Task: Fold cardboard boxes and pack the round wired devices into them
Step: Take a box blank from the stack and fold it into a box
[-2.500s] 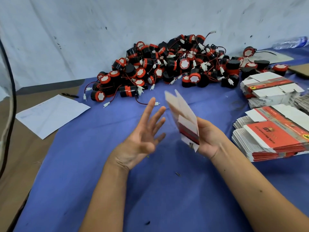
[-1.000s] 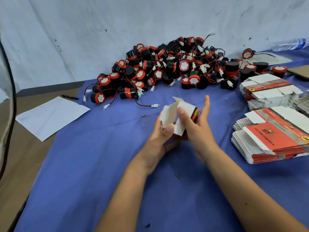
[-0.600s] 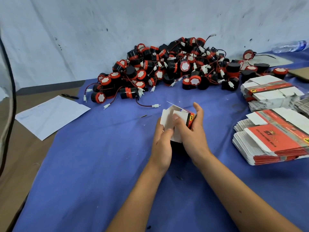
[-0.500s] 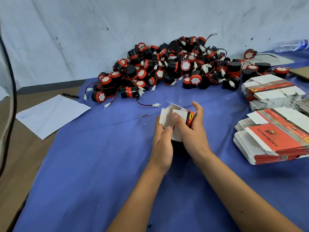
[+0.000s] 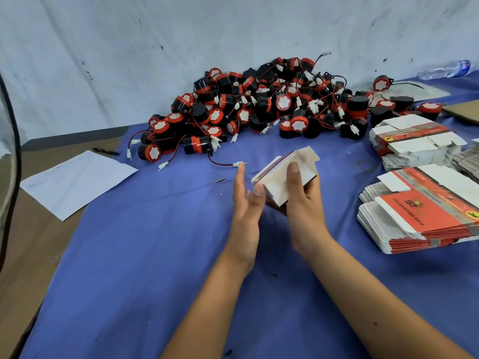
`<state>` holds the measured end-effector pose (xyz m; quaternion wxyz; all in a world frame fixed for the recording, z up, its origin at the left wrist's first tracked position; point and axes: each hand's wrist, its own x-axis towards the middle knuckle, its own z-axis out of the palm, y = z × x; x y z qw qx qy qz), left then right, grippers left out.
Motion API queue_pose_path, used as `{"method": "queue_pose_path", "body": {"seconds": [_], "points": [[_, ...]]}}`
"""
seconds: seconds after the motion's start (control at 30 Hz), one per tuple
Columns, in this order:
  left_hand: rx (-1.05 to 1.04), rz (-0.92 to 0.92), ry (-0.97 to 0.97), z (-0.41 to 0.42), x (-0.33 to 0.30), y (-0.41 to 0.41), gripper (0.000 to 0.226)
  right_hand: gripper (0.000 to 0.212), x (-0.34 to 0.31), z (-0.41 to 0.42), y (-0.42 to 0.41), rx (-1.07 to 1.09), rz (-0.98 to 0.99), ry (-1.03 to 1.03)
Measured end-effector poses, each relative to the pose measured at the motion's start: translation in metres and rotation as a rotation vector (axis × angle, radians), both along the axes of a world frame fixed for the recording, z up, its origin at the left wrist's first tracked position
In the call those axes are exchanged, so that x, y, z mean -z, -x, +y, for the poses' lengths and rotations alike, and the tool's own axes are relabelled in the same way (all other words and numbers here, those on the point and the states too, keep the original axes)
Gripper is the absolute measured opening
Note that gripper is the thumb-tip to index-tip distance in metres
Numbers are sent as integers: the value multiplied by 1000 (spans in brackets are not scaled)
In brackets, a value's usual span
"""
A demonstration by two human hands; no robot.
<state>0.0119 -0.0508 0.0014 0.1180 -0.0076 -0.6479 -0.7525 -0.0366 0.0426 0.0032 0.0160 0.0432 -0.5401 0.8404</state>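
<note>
In the head view, the cardboard box (image 5: 281,177), half a second ago pressed between both hands with its flaps up, is now tilted and held up over the surface (image 5: 155,255) by the right hand (image 5: 302,203) alone, its grip clamped on it; the left hand (image 5: 245,200) is drawn off, fingers straight, thumb touching a corner (folding judged nearly done). The round wired devices (image 5: 259,107) lie heaped well beyond.

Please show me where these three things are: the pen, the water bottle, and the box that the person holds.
pen (image 5: 105,151), head view, middle of its dark barrel.
water bottle (image 5: 445,71), head view, middle of its clear body.
box (image 5: 278,178), head view, white side panel beside the thumb.
</note>
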Motion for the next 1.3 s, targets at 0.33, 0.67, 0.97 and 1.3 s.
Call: {"method": "queue_pose_path", "body": {"seconds": [0.33, 0.67, 0.97, 1.3], "points": [[-269, -91, -231, -12, 0, 10, 41, 57, 7, -10, -13, -68, 318, -513], [-13, -158, -118, -57, -7, 0, 33, 43, -8, 22, 7, -412, 282, -414], [-60, -63, -7, -46, -5, 3, 60, 31, -3, 20, 7, -240, 296, -576], [-229, -7, -326, -2, 0, 8, 56, 32, 7, -18, -21, 93, 315, -690]]}}
